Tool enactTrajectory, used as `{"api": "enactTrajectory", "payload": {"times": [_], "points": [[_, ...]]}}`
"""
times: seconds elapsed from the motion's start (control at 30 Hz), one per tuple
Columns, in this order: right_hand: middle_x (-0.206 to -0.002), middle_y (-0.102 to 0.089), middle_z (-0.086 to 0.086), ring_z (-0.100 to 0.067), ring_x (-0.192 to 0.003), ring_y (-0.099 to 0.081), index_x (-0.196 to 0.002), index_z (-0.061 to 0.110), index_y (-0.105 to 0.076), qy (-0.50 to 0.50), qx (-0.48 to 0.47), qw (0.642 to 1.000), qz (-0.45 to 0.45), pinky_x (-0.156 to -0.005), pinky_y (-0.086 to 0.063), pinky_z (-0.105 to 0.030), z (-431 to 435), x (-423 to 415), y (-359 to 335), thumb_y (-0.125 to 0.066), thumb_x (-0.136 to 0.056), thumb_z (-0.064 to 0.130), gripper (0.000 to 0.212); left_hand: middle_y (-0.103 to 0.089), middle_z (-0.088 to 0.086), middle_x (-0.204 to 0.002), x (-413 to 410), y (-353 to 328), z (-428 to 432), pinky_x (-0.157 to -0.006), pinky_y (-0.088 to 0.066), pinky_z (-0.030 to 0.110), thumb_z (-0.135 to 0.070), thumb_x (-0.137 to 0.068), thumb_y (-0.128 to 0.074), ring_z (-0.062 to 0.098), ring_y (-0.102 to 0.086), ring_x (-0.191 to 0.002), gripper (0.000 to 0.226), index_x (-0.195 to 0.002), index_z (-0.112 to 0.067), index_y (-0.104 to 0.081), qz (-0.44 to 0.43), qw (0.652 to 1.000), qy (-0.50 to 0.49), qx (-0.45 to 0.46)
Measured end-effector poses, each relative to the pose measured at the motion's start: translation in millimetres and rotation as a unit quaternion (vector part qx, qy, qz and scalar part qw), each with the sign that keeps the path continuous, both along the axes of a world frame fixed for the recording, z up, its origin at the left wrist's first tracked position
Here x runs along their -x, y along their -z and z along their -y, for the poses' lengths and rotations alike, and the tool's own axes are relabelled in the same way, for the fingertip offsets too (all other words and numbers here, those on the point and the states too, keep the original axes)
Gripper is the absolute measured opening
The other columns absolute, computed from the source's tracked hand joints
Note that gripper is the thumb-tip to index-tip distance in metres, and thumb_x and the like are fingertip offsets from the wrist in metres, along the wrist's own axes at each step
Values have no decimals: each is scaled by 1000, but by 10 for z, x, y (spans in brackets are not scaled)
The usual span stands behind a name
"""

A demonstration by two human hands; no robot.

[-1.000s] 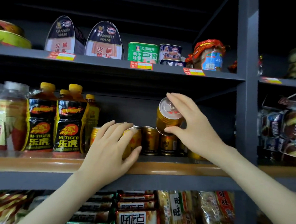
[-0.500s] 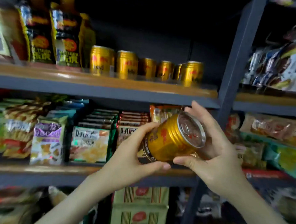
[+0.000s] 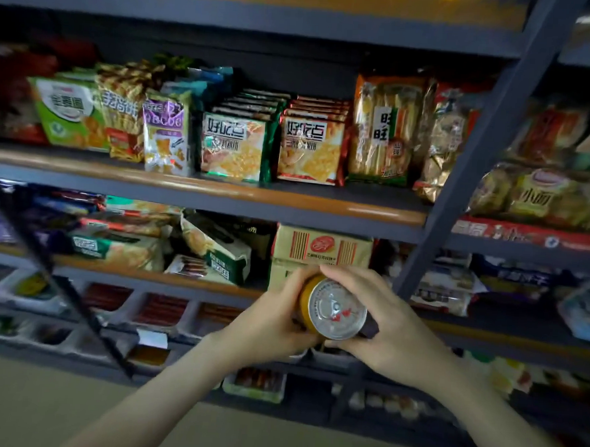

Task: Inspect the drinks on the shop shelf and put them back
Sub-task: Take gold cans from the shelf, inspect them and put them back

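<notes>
A gold metal drinks can point(image 3: 333, 314) with a silver lid is gripped from 2 sides: the left hand point(image 3: 267, 328) is curled round its side, the right hand point(image 3: 390, 327) round its rim. It is held before a grey snack shelf point(image 3: 219, 200).

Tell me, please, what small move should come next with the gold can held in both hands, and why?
Probably tip the gold can until its side faces the person. The left hand and right hand grip it with the pull-tab lid toward the camera, and the hands cover most of its side, so that part may not be inspected yet.
</notes>
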State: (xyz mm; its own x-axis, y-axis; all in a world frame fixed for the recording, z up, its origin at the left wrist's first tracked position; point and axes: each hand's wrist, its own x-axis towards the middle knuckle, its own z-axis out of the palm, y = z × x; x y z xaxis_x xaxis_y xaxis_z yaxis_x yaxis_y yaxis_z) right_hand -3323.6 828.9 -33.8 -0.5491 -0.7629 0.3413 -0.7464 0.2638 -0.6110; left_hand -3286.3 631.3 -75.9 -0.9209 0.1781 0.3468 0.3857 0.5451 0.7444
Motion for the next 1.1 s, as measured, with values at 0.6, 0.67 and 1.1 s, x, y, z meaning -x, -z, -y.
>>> {"api": "enactTrajectory", "payload": {"times": [0.6,0.67,1.1], "points": [[-127,-60,-24,-37,-116,-60,-118,0,-67,43,372,550,747,-74,-60,-42,427,-375,576,-91,-60,31,69,-53,-23,-128,-433,107,177,-96,-39,12,-26,-73,-83,-1,-50,-122,72,-131,-35,-42,26,997,-27,-74],[-126,-61,-24,-37,-115,-60,-126,2,-61,71,333,540,769,-75,-60,-42,457,-388,582,-73,-80,41,62,-56,-26,-124,-410,66,176,-92,-40,8,-26,-71,-85,-5,-52,-119,73,-129,-41,-42,28,997,-35,-55],[-126,-59,-3,-22,-105,-66,-124,30,-55,155,214,828,494,-82,-56,-40,347,-393,614,-72,-76,32,51,-71,16,-109,-315,38,189,-73,-59,34,-50,-82,-66,27,-72,-93,50,-116,-14,-63,415,810,-92,-403]]}}
